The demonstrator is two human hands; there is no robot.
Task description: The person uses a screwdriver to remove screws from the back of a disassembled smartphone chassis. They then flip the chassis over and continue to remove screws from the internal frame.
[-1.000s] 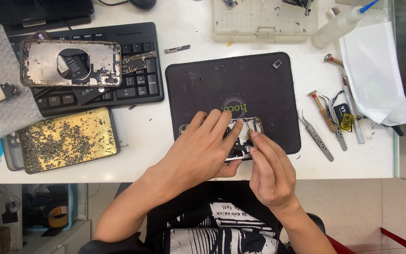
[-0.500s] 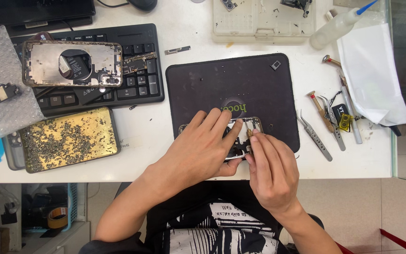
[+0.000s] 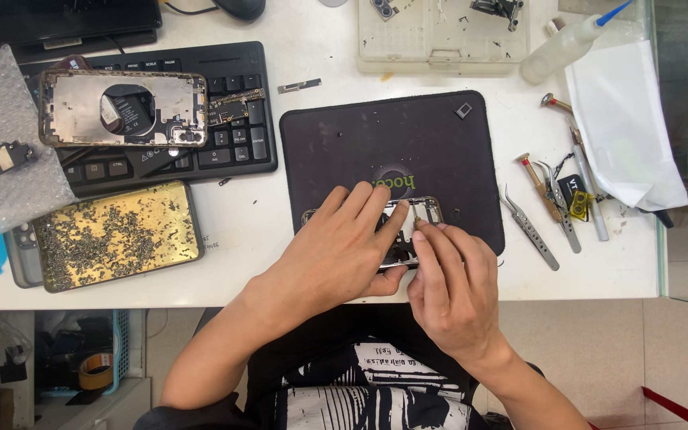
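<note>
The phone frame (image 3: 408, 231) is lying on the dark work mat (image 3: 344, 135), at the mat's near edge, mostly hidden under both of my hands. I am pressing it down with my left hand (image 3: 336, 255), fingers spread flat over its left and middle part and the thumb tucked against its near edge. My right hand (image 3: 451, 291) is curled just to the right of that, fingertips pinched together over the frame's upper right corner; I cannot tell whether they are pinching a small part or a tool, because the fingers are covering the spot.

My worry is a slip: the frame is sitting close to the table edge, so a hard push from the pinching hand could be sliding it toward my lap. Anything tiny coming loose under my fingers could be rolling off the mat unseen.

Just right of my right hand, the tweezers (image 3: 529, 227) and a cluster of screwdrivers (image 3: 555, 199) are lying within elbow reach, and a careless sweep could be knocking them off. Well left of my left hand, a gold tray of loose screws (image 3: 117, 235) is sitting near the table edge, with another stripped phone housing (image 3: 121, 109) resting on the keyboard (image 3: 232, 151) beyond it.
</note>
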